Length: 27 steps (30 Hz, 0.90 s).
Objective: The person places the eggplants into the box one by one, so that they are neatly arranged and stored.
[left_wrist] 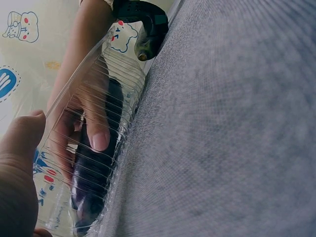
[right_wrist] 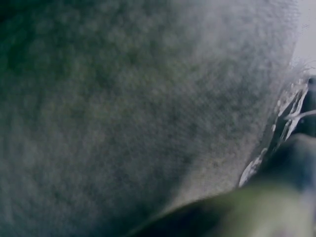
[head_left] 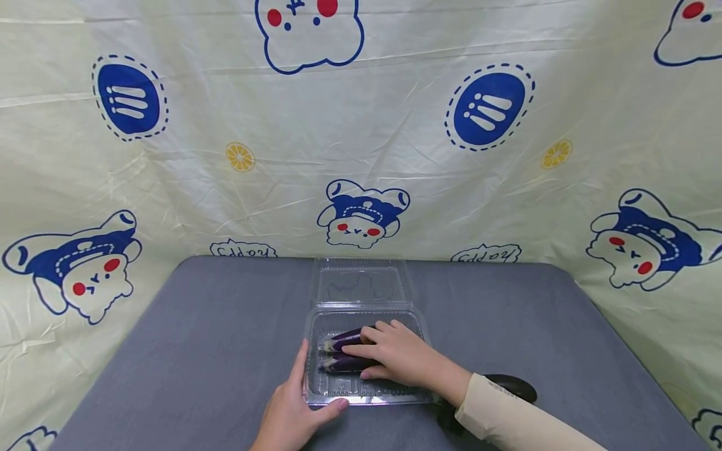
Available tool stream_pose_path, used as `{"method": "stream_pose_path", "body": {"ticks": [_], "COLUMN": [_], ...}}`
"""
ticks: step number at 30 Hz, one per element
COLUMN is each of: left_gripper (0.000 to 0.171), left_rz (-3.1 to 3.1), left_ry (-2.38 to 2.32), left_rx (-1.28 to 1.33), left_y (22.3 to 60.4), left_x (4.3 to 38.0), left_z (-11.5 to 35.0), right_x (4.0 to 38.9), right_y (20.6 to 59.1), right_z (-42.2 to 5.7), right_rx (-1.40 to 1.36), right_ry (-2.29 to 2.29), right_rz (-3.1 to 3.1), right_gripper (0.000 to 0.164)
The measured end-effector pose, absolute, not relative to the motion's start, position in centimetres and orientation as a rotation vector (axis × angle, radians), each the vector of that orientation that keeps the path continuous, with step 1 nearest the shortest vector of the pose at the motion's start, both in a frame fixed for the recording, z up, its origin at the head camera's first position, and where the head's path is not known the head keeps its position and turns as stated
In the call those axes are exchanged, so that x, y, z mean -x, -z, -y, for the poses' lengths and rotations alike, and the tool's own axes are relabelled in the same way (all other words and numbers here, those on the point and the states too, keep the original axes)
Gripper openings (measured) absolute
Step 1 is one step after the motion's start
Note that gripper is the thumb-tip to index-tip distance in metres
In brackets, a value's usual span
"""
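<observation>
Two dark purple eggplants lie side by side in a clear plastic clamshell box [head_left: 333, 391], the farther eggplant [head_left: 345, 339] and the nearer eggplant [head_left: 344, 363]. My right hand [head_left: 397, 354] reaches in from the right and grips the nearer eggplant, its index finger between the two and its thumb on the front side. My palm covers their right ends. At the box's front left corner, my left hand [head_left: 296, 401] rests with straight index finger along the left side and thumb on the front rim. The left wrist view shows this thumb [left_wrist: 24, 131] against the ribbed wall.
Beside the box, partly under my right forearm, lies another dark eggplant [head_left: 516, 387], and a dark shape [head_left: 449, 419] shows below the sleeve. The box's lid [head_left: 361, 282] is folded back toward the printed curtain [head_left: 429, 188]. Grey cloth [head_left: 225, 326] covers the table.
</observation>
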<state>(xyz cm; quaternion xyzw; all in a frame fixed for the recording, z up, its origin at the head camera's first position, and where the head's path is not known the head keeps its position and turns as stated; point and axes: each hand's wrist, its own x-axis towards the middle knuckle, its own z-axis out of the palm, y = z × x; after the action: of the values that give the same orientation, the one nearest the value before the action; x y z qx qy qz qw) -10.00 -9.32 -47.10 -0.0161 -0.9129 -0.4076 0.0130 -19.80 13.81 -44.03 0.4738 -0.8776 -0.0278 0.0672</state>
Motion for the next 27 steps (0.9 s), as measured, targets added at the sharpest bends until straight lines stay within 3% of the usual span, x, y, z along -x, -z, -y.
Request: {"method": "stream_pose_path", "body": {"ticks": [27], "left_gripper": [0.122], "left_rz": [2.868], "left_ry": [1.344], "left_rx": [-0.004], "left_y": [46.79], "left_x": [10.2], "left_z": [9.23], "right_x": [19.47], "right_y": [44.19], "right_z": [-14.0], "right_rx": [-1.385], "right_ry": [0.055], "right_rz": [2.681], "right_gripper": [0.058]}}
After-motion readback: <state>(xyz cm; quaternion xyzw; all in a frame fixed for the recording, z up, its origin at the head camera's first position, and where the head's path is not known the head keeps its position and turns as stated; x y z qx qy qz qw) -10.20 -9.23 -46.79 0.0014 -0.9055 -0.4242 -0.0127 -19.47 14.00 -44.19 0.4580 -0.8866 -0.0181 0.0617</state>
